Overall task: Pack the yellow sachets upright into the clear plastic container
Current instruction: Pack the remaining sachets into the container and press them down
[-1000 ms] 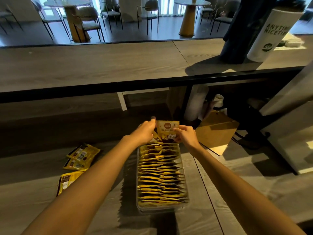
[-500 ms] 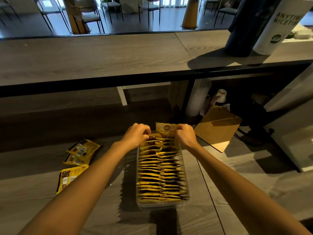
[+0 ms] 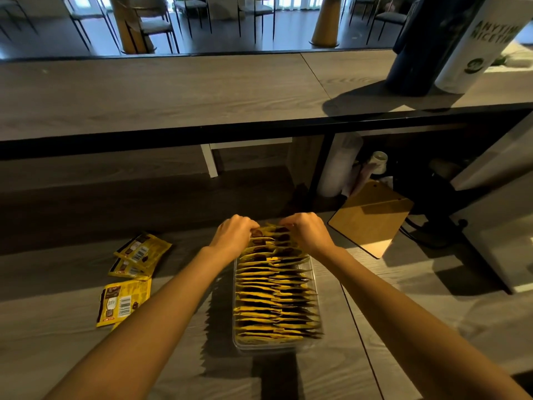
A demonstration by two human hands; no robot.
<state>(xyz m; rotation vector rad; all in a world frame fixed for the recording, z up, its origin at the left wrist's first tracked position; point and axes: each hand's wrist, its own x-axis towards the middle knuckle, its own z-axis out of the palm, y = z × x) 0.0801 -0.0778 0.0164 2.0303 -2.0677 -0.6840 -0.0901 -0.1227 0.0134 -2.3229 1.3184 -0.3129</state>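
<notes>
- Clear plastic container point(image 3: 237, 343): long axis runs near to far; yellow sachets point(image 3: 274, 298) stand on edge in a row along its whole length.
- 3 loose sachets point(image 3: 124, 300) lie flat on the counter, left of the container, nearer the left hand.
- Left hand point(image 3: 232, 236) and right hand point(image 3: 308, 233): both curled at the row's far end, fingers pressing down on the sachet tops there.

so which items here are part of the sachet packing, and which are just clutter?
Job:
- clear plastic container
- upright sachets filling it
- loose sachets lying flat, left of it
- left hand and right hand, at its far end

Clutter:
- wooden board
- white cup sleeve
- dark bottle
</notes>
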